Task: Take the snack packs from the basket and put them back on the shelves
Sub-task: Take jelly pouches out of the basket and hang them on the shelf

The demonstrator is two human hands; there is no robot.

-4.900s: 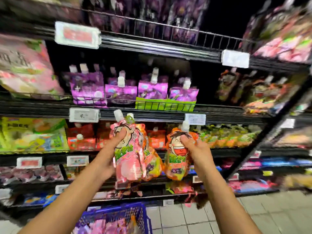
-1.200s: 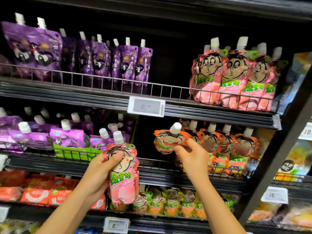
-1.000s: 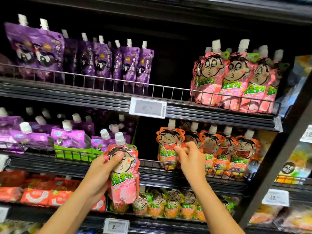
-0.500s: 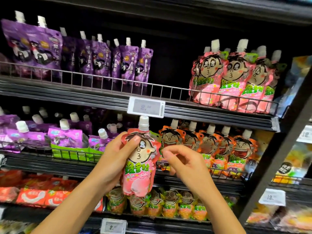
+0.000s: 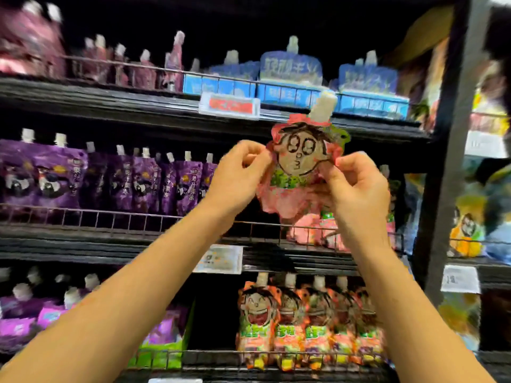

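Note:
A pink snack pouch (image 5: 302, 158) with a cartoon face and a white cap is held up in front of the shelves. My left hand (image 5: 237, 178) pinches its left edge and my right hand (image 5: 356, 189) pinches its right edge. Just behind and below it, other pink pouches (image 5: 309, 230) stand on the middle shelf (image 5: 110, 244) behind a wire rail. A row of orange pouches (image 5: 307, 322) with the same face stands on the shelf below. The basket is out of view.
Purple pouches (image 5: 110, 181) fill the left of the middle shelf, and more purple packs (image 5: 36, 313) sit lower left. Blue packs (image 5: 293, 76) line the top shelf. A black upright post (image 5: 448, 161) divides the rack at right. Price tags (image 5: 229, 105) hang on shelf edges.
The view has tilted upward. My left hand raised the pink pouch up and right to the higher shelf level, and my right hand, free of the orange pouch, now pinches its other edge.

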